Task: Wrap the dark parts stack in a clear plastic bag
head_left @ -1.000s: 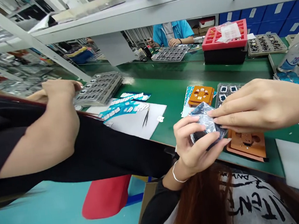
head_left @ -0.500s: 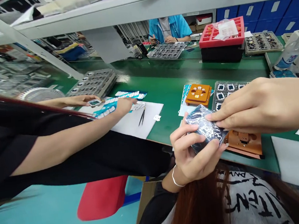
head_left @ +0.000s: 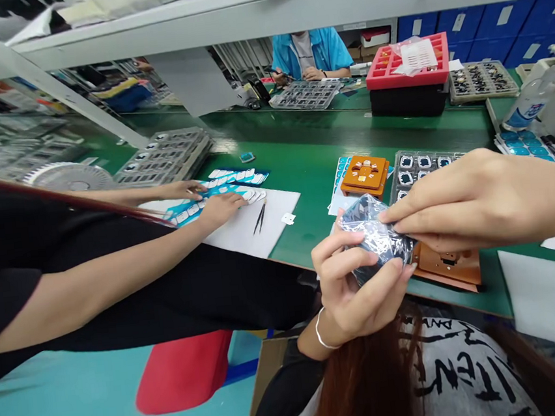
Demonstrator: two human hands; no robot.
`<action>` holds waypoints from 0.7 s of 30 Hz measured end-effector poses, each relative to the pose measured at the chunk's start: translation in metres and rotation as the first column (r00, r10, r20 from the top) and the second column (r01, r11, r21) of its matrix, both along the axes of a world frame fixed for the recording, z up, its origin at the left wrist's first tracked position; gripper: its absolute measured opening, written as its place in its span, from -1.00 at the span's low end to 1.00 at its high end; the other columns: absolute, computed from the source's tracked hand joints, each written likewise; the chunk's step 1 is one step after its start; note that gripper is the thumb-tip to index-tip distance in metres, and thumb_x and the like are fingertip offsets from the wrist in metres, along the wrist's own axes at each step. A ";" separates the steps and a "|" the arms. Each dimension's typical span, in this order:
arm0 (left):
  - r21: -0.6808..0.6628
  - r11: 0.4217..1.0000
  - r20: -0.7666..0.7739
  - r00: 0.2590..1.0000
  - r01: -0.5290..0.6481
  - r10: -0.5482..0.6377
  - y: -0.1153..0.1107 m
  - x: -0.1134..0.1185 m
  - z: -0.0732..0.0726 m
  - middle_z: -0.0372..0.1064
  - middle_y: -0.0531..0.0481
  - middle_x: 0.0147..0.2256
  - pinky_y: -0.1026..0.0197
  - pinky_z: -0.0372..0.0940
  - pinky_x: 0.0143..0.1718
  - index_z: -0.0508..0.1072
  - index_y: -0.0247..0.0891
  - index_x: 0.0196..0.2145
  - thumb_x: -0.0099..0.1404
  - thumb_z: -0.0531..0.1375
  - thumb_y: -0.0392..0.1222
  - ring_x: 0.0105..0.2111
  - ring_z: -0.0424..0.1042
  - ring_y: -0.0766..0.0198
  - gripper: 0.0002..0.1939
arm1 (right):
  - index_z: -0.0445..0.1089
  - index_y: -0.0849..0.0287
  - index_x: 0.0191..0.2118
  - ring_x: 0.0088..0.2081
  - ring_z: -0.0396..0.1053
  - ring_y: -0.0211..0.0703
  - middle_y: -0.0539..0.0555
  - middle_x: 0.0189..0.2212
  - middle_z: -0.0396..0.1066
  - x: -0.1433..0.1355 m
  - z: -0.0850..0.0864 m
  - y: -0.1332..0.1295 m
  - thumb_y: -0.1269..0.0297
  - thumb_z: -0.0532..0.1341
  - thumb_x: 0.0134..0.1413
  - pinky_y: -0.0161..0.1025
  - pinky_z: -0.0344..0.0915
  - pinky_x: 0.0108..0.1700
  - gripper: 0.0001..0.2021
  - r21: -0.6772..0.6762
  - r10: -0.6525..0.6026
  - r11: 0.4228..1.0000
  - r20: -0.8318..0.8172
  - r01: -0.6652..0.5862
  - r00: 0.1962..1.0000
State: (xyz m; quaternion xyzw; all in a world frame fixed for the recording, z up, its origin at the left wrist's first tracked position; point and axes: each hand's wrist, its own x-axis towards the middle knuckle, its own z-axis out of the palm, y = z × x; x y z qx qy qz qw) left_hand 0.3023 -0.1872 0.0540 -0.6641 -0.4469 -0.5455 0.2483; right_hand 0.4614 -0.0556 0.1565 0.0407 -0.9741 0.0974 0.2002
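My left hand is wrapped from below around a dark packet in shiny clear plastic. Fingers of my right hand pinch the packet's upper right side; their tips are partly hidden against the film. What the wrapping contains cannot be made out. Behind the packet stands an orange fixture block on a blue-and-white sheet. A second orange fixture lies partly under my hands. Beside them, a clear tray of small black-and-white square parts is half covered by my right hand.
On my left a co-worker's hands rest over label strips on a white pad with black tweezers. Another person in blue sits across the bench. A red divided box and a bottle stand further back.
The small framed part in the co-worker's hand is now out of it, and a similar teal part lies on the bench beyond the strips. My hands keep the same hold on the packet.
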 end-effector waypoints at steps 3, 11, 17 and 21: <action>-0.021 0.998 -0.017 0.998 -0.058 0.058 -0.001 0.001 0.000 0.19 0.00 -0.29 0.03 0.38 -0.15 0.43 -0.16 -0.23 0.22 0.22 -0.32 -0.14 0.32 0.14 -0.85 | 0.53 0.10 -0.23 -0.21 0.54 -0.06 0.12 -0.11 0.54 -0.003 0.009 0.004 0.27 0.05 0.36 -0.13 0.53 -0.25 -0.71 0.059 0.121 0.990 0.057 -0.124 0.991; -0.052 0.992 -0.035 0.993 -0.118 0.116 -0.003 0.002 0.002 0.18 -0.04 -0.26 0.03 0.37 -0.11 0.48 -0.16 -0.13 0.24 0.19 -0.35 -0.11 0.29 0.12 -0.75 | 0.49 0.10 -0.37 -0.27 0.49 -0.06 0.11 -0.28 0.54 -0.009 0.007 -0.004 0.31 -0.05 0.37 -0.14 0.47 -0.33 -0.60 0.132 0.037 0.990 0.096 -0.050 0.995; -0.025 0.998 -0.034 0.997 -0.063 0.062 0.000 0.001 -0.001 0.15 -0.04 -0.25 0.01 0.32 -0.10 0.50 -0.22 -0.20 0.25 0.17 -0.38 -0.09 0.29 0.11 -0.82 | 0.44 0.15 -0.37 -0.35 0.44 -0.14 0.10 -0.37 0.48 -0.008 -0.001 -0.006 0.38 -0.09 0.40 -0.23 0.37 -0.42 -0.59 0.327 0.024 0.945 -0.006 -0.021 1.000; -0.009 1.000 -0.010 1.000 -0.027 0.026 0.003 0.002 -0.002 0.12 -0.03 -0.24 0.04 0.33 -0.08 0.50 -0.22 -0.24 0.27 0.16 -0.39 -0.07 0.29 0.14 -0.84 | 0.45 0.23 -0.29 -0.29 0.43 -0.14 0.15 -0.28 0.49 -0.005 0.001 -0.006 0.37 -0.06 0.41 -0.22 0.39 -0.34 -0.65 0.390 0.056 0.919 -0.010 -0.048 0.998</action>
